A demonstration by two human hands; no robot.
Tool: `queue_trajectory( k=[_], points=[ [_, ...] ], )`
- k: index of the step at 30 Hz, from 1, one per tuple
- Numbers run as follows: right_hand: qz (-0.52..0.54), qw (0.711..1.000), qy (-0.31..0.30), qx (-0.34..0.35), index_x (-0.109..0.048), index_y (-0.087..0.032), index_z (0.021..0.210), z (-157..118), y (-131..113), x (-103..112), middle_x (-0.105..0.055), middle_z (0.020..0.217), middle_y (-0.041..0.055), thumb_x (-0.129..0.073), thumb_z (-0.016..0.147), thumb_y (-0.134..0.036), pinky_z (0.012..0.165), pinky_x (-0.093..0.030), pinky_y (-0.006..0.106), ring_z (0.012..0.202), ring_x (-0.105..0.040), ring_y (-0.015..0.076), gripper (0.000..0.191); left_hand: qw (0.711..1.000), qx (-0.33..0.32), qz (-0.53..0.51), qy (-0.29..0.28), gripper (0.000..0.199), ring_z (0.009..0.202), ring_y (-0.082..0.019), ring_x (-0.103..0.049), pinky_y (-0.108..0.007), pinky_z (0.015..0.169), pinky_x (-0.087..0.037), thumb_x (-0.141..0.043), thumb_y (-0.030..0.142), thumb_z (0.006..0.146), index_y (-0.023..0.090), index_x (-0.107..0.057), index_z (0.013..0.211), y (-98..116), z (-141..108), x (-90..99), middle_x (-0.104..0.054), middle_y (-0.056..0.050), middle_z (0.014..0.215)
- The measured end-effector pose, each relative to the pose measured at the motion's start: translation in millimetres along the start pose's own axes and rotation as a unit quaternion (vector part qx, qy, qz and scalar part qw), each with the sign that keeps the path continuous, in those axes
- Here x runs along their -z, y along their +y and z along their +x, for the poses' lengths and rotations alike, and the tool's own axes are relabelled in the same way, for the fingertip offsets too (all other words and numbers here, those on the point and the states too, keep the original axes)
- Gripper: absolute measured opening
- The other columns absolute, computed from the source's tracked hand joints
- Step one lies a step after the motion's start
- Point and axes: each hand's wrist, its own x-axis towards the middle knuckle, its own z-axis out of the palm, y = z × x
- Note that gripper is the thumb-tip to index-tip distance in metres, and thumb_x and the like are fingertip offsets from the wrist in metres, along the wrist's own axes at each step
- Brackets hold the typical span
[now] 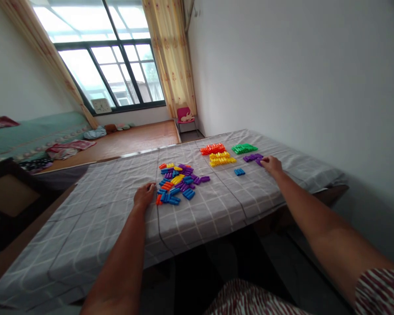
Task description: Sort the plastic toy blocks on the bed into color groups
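My right hand (pixel 272 165) pinches a purple ridged plastic piece (pixel 259 162) at the right edge of a small purple group (pixel 250 157). On the left, my left hand (pixel 144 194) rests on the cloth beside a mixed pile (pixel 177 181) of blue, purple, orange and yellow pieces. Its fingers are curled; whether anything is inside them is hidden. Sorted by colour, orange pieces (pixel 212 149), yellow pieces (pixel 221 159) and green pieces (pixel 244 148) lie in groups farther back. A small blue group (pixel 239 172) sits in front of the purple one.
A grey checked cloth (pixel 197 218) covers the table. The white wall (pixel 298 78) runs along its right side. Beyond the table are a low wooden platform (pixel 144 135), a red chair (pixel 184 114) and a window (pixel 118 74) with yellow curtains.
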Motion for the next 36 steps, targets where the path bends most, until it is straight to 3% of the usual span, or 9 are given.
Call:
queue_trajectory(
  k=[5, 12, 16, 18, 21, 25, 29, 33, 36],
  points=[
    [-0.029, 0.998, 0.045, 0.028, -0.063, -0.017, 0.080, -4.0, -5.5, -7.3, -0.070, 0.086, 0.0100, -0.063, 0.072, -0.033, 0.079, -0.047, 0.035, 0.083, -0.064, 0.0240, 0.018, 1.000, 0.005, 0.003, -0.004, 0.040, 0.110, -0.023, -0.061, -0.028, 0.082, -0.046, -0.040, 0.038, 0.091, 0.024, -0.069, 0.115, 0.9, -1.7, 2.5, -0.069, -0.006, 0.118],
    [-0.064, 0.996, 0.017, 0.066, -0.063, -0.017, 0.080, -4.1, -3.3, -9.3, -0.067, 0.086, 0.0105, -0.068, 0.067, -0.029, 0.080, -0.047, 0.037, 0.087, -0.061, 0.0260, 0.018, 1.000, 0.003, -0.006, 0.002, 0.039, 0.108, -0.022, -0.062, -0.026, 0.082, -0.046, -0.041, 0.037, 0.090, 0.024, -0.070, 0.114, 3.2, -4.2, 2.3, -0.069, -0.006, 0.117],
    [-0.045, 0.991, 0.066, 0.104, -0.065, -0.014, 0.095, -19.3, -48.8, -12.3, -0.065, 0.102, 0.0168, -0.065, 0.075, -0.032, 0.081, -0.048, 0.038, 0.095, -0.060, 0.0278, 0.027, 1.000, 0.000, -0.019, 0.003, 0.039, 0.107, -0.021, -0.062, -0.026, 0.084, -0.044, -0.042, 0.036, 0.090, 0.023, -0.069, 0.114, 2.8, -5.7, -0.4, -0.069, -0.006, 0.117],
    [-0.002, 0.982, -0.005, 0.188, -0.066, -0.015, 0.098, -38.8, -91.5, -19.4, -0.066, 0.102, 0.0140, -0.060, 0.080, -0.029, 0.080, -0.048, 0.036, 0.089, -0.062, 0.0241, 0.024, 1.000, 0.004, -0.018, 0.003, 0.039, 0.106, -0.021, -0.062, -0.027, 0.084, -0.044, -0.042, 0.036, 0.090, 0.022, -0.069, 0.115, 2.5, -6.6, -1.3, -0.069, -0.006, 0.117],
    [0.068, 0.934, -0.185, 0.298, -0.069, -0.016, 0.098, -80.5, -158.5, -36.8, -0.069, 0.096, 0.0092, -0.060, 0.083, -0.030, 0.075, -0.049, 0.030, 0.073, -0.063, 0.0181, 0.023, 1.000, 0.004, -0.019, 0.005, 0.039, 0.105, -0.021, -0.062, -0.027, 0.084, -0.045, -0.042, 0.036, 0.090, 0.021, -0.069, 0.115, 1.8, -7.7, -2.1, -0.069, -0.007, 0.117],
    [0.068, 0.882, -0.270, 0.380, -0.069, -0.020, 0.106, -132.0, -212.3, -60.4, -0.068, 0.099, 0.0097, -0.070, 0.078, -0.039, 0.080, -0.049, 0.030, 0.082, -0.065, 0.0198, 0.034, 1.000, -0.005, -0.024, 0.006, 0.038, 0.105, -0.021, -0.062, -0.027, 0.084, -0.045, -0.043, 0.035, 0.089, 0.021, -0.070, 0.113, 0.4, -7.2, -3.3, -0.070, -0.006, 0.116],
    [0.027, 0.874, -0.269, 0.404, -0.071, -0.021, 0.105, -150.8, -220.3, -69.1, -0.066, 0.101, 0.0096, -0.072, 0.076, -0.029, 0.084, -0.048, 0.028, 0.091, -0.063, 0.0194, 0.030, 1.000, -0.011, -0.026, 0.004, 0.037, 0.107, -0.020, -0.062, -0.025, 0.085, -0.044, -0.043, 0.034, 0.090, 0.022, -0.070, 0.112, -0.1, -6.1, -2.7, -0.070, -0.005, 0.116],
    [0.028, 0.858, -0.275, 0.433, -0.072, -0.019, 0.096, -142.2, -211.6, -62.4, -0.066, 0.102, 0.0088, -0.063, 0.073, -0.007, 0.091, -0.045, 0.030, 0.099, -0.060, 0.0199, 0.028, 1.000, 0.000, -0.030, 0.003, 0.037, 0.106, -0.021, -0.062, -0.026, 0.085, -0.045, -0.044, 0.034, 0.089, 0.022, -0.071, 0.112, 2.1, -7.4, -0.2, -0.070, -0.005, 0.116],
    [0.031, 0.856, -0.288, 0.428, -0.071, -0.018, 0.090, -135.9, -206.6, -55.7, -0.068, 0.096, 0.0068, -0.062, 0.075, -0.010, 0.087, -0.045, 0.029, 0.093, -0.061, 0.0187, 0.019, 0.999, 0.002, -0.031, 0.008, 0.036, 0.105, -0.020, -0.063, -0.026, 0.084, -0.045, -0.045, 0.034, 0.089, 0.023, -0.070, 0.112, 4.4, -8.9, 1.5, -0.070, -0.005, 0.115]
  ],
)
